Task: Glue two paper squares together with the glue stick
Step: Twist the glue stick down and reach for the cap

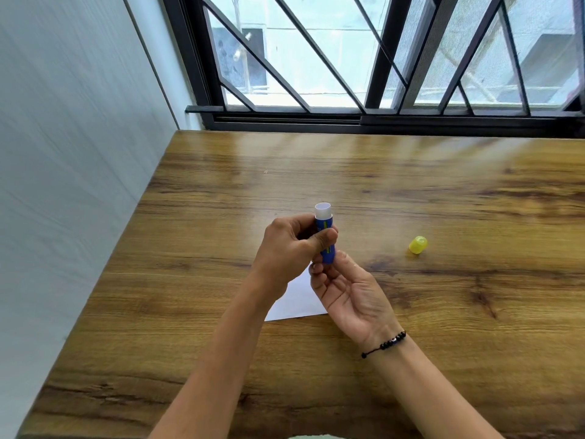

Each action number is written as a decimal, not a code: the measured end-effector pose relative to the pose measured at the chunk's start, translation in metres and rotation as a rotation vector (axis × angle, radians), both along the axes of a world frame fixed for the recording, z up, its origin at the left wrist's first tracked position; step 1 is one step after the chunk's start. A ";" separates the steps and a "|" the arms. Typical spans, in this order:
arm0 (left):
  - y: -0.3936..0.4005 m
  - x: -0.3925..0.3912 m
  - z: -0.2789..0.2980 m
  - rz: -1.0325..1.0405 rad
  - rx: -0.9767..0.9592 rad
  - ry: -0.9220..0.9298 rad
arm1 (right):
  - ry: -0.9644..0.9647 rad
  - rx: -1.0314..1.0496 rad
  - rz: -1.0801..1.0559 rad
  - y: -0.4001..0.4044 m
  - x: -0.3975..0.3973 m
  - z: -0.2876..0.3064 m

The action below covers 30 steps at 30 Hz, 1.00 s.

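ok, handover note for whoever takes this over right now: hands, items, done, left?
Left hand grips the glue stick upright above the table. Right hand pinches its base, likely to twist the glue up.
Yellow cap is off, lying on the table to the right.
White paper lies flat under the hands; only one sheet can be made out.
Done: uncapped. Left: spread glue, press squares together.

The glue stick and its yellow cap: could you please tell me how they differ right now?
The glue stick is blue with a white top, while the cap is yellow. The glue stick is held upright by the left hand and right hand; the cap lies untouched on the table. Both are plastic.
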<state>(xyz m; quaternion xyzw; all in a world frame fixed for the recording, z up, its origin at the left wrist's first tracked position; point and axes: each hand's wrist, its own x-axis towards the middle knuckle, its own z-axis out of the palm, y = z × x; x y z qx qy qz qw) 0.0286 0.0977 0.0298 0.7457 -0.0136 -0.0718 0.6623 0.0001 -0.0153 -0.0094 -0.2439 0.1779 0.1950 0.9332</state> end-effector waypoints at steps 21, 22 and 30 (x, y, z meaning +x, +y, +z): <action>-0.001 -0.003 0.004 -0.012 0.029 -0.020 | -0.047 0.066 -0.070 0.001 -0.003 -0.007; -0.001 -0.003 0.003 -0.011 0.029 -0.019 | -0.041 0.067 -0.071 0.001 -0.003 -0.005; -0.001 -0.002 0.003 0.016 0.031 -0.023 | 0.140 0.057 0.036 0.002 -0.003 0.007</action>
